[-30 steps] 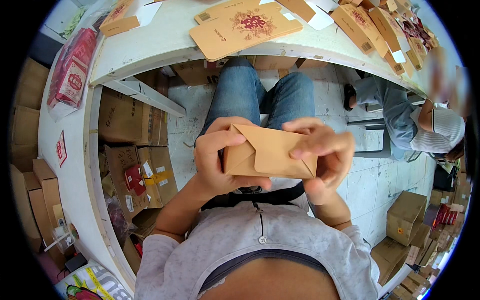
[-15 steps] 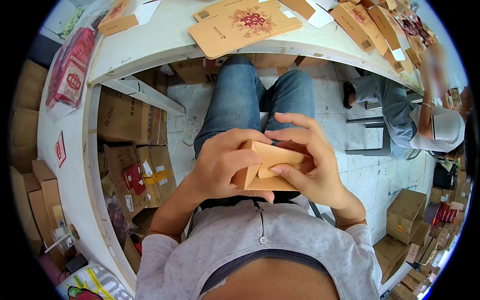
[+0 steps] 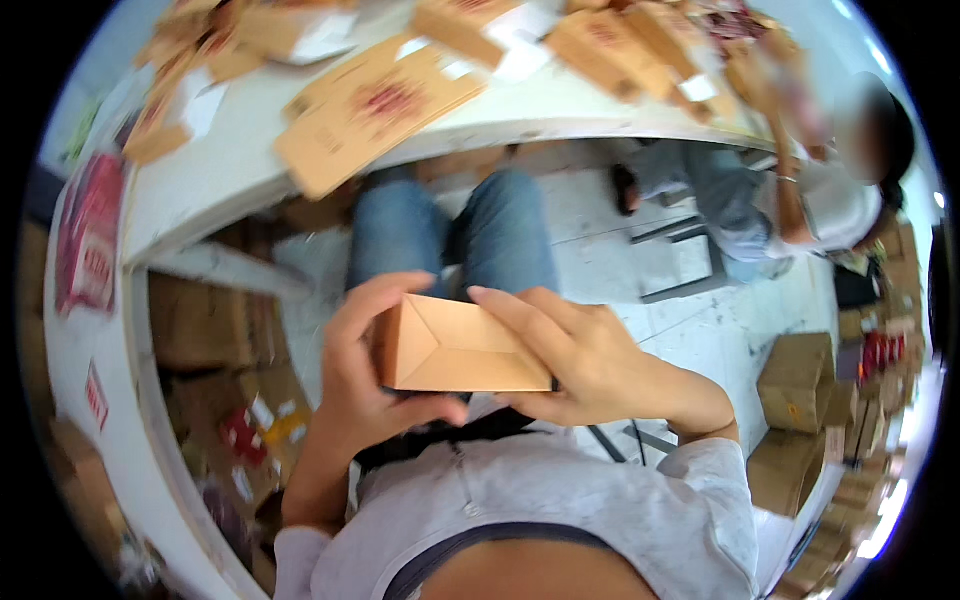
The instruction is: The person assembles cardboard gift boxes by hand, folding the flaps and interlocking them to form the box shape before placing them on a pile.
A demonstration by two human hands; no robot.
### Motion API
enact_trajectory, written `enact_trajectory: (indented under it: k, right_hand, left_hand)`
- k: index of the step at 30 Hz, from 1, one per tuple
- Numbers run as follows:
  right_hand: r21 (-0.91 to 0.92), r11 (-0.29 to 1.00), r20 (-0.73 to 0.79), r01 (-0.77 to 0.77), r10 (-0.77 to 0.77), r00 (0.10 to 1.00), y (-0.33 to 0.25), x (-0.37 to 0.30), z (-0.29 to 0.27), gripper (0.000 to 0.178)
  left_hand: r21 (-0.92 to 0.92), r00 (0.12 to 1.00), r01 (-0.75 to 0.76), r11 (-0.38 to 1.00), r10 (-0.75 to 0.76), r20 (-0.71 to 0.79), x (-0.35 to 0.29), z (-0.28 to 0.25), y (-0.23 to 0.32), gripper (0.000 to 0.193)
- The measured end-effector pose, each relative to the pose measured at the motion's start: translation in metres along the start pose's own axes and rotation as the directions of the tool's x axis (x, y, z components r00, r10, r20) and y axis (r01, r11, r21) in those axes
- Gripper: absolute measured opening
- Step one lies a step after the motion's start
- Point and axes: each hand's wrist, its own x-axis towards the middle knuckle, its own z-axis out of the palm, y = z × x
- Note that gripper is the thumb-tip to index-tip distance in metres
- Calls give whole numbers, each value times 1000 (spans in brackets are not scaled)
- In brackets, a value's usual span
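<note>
The left hand (image 3: 352,362) and right hand (image 3: 585,358) grasp a plain orange-tan box (image 3: 468,350), its facing end creased with folded flaps.

Got one tan box (image 3: 450,368) between left hand (image 3: 348,370) and right hand (image 3: 590,365), touching both. Shows plain, creased end face to view; folded flat, looks closed. Has diagonal creases running in from both corners at left hand, meeting just inward of it, then going on as one seam toward right hand. Lies lengthwise across from left hand to right hand, with lower long edge about level. Shows narrow, shaded side next to left hand. Disappears under right hand at upper right corner; can't tell the folds there.
</note>
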Motion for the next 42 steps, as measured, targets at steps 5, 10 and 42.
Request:
enact_trajectory:
  k: [5, 10, 42]
  right_hand:
    - [384, 897, -253, -220, 332, 909, 73, -10, -94, 51]
    - [764, 642, -630, 68, 719, 293, 154, 2, -242, 56]
    - [-428, 817, -658, -387, 12, 753, 149, 213, 13, 46]
  left_hand:
    - [226, 974, 3, 974, 49, -223, 15, -12, 8, 96]
    - [222, 974, 112, 969, -63, -217, 17, -12, 11, 88]
    - [456, 954, 270, 848, -171, -247, 6, -45, -15, 34]
